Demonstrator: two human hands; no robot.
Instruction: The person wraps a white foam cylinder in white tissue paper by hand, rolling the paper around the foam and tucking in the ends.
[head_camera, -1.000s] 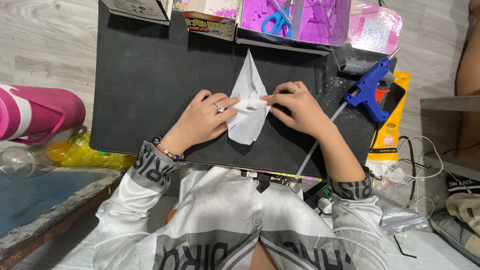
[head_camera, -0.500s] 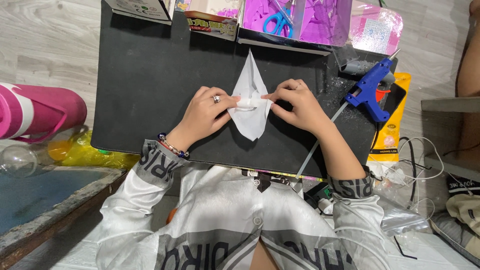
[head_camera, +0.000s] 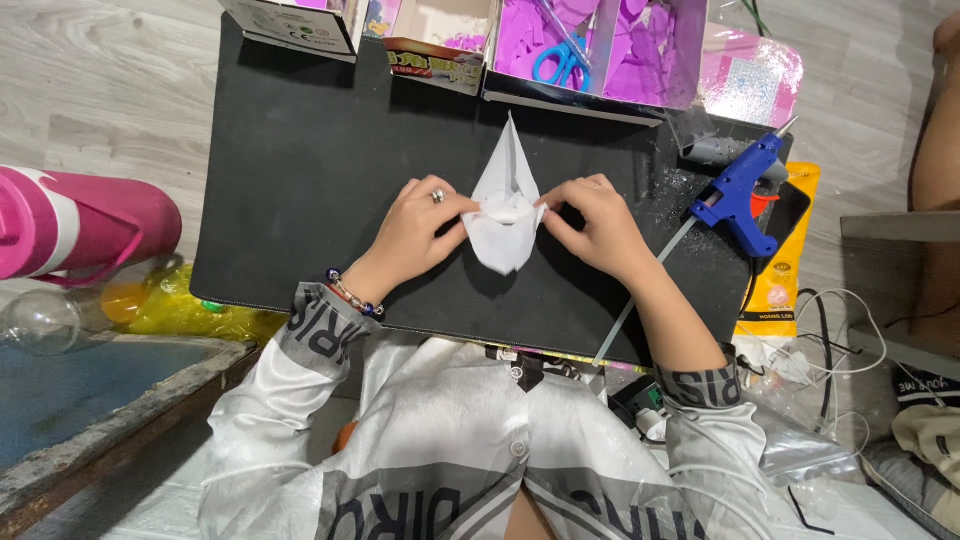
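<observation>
A folded white paper shape (head_camera: 505, 190), pointed at the far end, lies on a black board (head_camera: 310, 170). My left hand (head_camera: 420, 225), with a ring and a beaded bracelet, pinches the paper's left side at its middle. My right hand (head_camera: 590, 225) pinches the right side at the same height. Both sets of fingertips meet at a small fold across the paper's middle.
A blue glue gun (head_camera: 745, 190) lies at the board's right edge beside a yellow packet (head_camera: 785, 280). Boxes with purple cut-outs and blue-handled scissors (head_camera: 565, 60) stand along the far edge. A pink bottle (head_camera: 80, 225) lies left, above a clear bulb (head_camera: 40, 320). Cables (head_camera: 830, 340) trail right.
Both hands and the paper sit slightly farther up the board than a second ago. The fingers have drawn closer together on the paper's middle fold.
</observation>
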